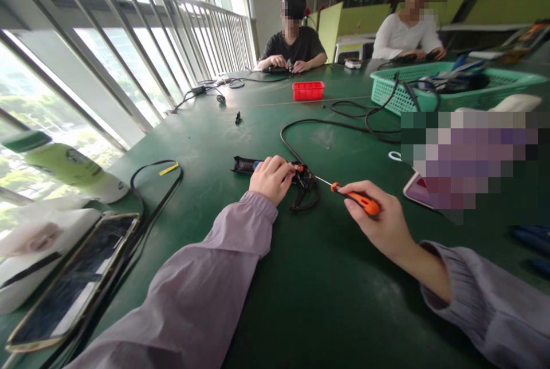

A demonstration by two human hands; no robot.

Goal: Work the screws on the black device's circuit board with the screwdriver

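Observation:
My left hand point(271, 179) is closed over the middle of a black tube-shaped electrical device point(243, 164) that lies on the green table point(309, 300). A bit of blue shows beside my fingers, and the device's right end is opened up, with small wires and an orange-red part exposed. From that end a black cable point(296, 124) curves away. Gripped in my right hand point(382, 217) is a screwdriver point(365, 203) with an orange and black handle. Its thin shaft points left, the tip at or close to the device's open end; exact contact cannot be made out.
A red tray point(308, 91) and a teal basket point(455, 85) with tools and cables stand farther back. A small black part point(238, 118) lies beyond the device. On the left are a bottle point(64, 163), a phone point(77, 277) and a strap point(172, 191). Two people sit opposite.

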